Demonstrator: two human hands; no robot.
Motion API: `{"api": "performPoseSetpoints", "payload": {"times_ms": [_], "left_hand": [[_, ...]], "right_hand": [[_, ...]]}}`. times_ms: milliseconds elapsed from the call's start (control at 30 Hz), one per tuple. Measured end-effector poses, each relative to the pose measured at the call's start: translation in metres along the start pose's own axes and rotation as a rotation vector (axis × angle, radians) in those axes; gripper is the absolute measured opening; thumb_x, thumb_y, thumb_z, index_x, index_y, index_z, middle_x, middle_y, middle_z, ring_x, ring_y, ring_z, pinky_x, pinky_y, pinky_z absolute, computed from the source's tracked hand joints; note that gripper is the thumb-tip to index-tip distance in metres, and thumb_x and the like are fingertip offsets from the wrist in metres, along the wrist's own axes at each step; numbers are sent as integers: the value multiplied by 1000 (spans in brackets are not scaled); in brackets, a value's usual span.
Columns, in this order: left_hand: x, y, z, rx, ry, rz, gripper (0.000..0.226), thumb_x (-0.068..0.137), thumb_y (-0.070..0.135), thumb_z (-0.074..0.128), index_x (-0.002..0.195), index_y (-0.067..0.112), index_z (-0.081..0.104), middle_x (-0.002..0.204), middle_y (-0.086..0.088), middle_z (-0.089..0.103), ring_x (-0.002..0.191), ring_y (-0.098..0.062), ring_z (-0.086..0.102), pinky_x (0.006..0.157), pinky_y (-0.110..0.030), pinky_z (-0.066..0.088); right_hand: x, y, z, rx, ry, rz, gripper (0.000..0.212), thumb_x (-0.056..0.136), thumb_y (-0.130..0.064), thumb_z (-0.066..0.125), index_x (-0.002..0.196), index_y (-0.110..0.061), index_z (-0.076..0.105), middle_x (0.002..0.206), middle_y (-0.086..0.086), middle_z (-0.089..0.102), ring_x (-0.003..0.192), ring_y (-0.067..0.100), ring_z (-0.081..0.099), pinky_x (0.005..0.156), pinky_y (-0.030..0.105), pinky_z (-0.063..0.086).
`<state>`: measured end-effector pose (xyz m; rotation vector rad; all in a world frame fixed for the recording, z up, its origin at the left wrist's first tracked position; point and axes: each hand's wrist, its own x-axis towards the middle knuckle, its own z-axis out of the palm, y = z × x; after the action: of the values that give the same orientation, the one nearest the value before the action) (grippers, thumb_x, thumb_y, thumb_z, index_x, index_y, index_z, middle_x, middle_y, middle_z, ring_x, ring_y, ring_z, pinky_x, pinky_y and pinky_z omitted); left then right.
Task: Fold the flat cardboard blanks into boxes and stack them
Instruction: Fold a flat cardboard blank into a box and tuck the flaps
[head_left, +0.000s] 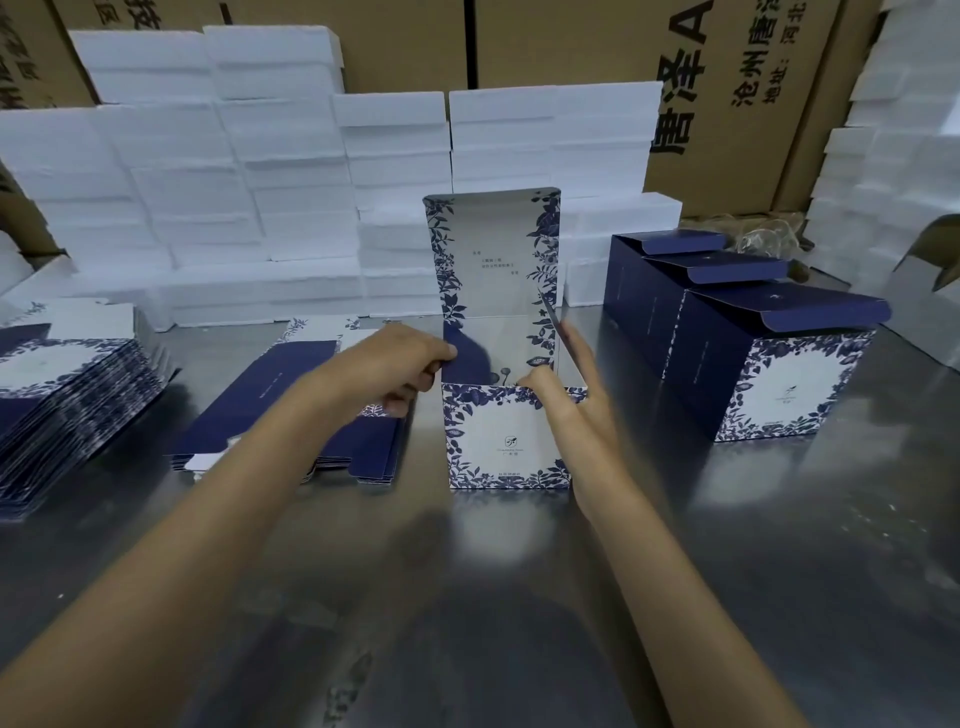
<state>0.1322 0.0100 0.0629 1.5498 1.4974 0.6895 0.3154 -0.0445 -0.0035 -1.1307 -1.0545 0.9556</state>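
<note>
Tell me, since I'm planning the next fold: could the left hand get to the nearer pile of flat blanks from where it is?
Probably yes. The left hand pinches the left flap of the half-folded box, and the pile of flat blanks lies right beside and below it on the metal table, with nothing between them. It must release the flap first.

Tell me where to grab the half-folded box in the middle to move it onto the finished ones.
Probably grip the half-folded box across its two side walls, coming from above and in front. Its lid stands upright at the back and the top is open, so lid and flaps would likely flex.
</note>
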Motion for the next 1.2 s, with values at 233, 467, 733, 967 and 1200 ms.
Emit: {"api": "performPoseSetpoints", "payload": {"times_ms": [233, 467, 733, 967, 1200], "left_hand": [[10, -15, 17, -30, 185, 163, 24, 102, 21, 49, 79, 13, 44, 64, -6, 35, 58, -19, 30, 51, -26, 32], [25, -8, -1, -159, 125, 49, 29, 94, 36, 63, 73, 18, 52, 55, 2, 39, 45, -14, 29, 40, -20, 30], [22, -16, 20, -358, 268, 132, 22, 97, 25, 59, 79, 13, 54, 54, 1, 50, 44, -13, 46, 43, -20, 34], [1, -43, 52, -789, 252, 280, 38, 77, 31, 73, 113, 29, 61, 116, -8, 71, 101, -24, 71, 86, -37, 55], [3, -47, 55, -827, 207, 342, 38, 81, 29, 70, 118, 36, 67, 97, 0, 75, 93, -19, 73, 84, -39, 56]], "right_hand": [[-1, 0, 1, 16, -38, -9, 62, 87, -27, 68, 140, -54, 48, 122, -24, 68, 107, -2, 68, 96, 34, 57], [1, 1, -1, 48, -73, 15, 59, 89, -25, 67, 138, -53, 50, 117, -21, 71, 105, 9, 71, 90, 36, 61], [1, -3, -5, 49, -84, 22, 62, 88, -25, 72, 139, -52, 50, 112, -37, 64, 84, -22, 62, 60, -1, 45], [2, -22, -17, -43, -207, -9, 69, 73, -69, 76, 135, -55, 49, 111, -45, 56, 92, -31, 53, 74, 4, 46], [10, -37, -40, -299, -127, 135, 56, 84, -66, 65, 98, -13, 69, 79, -9, 74, 72, 2, 68, 70, 19, 57]]}}
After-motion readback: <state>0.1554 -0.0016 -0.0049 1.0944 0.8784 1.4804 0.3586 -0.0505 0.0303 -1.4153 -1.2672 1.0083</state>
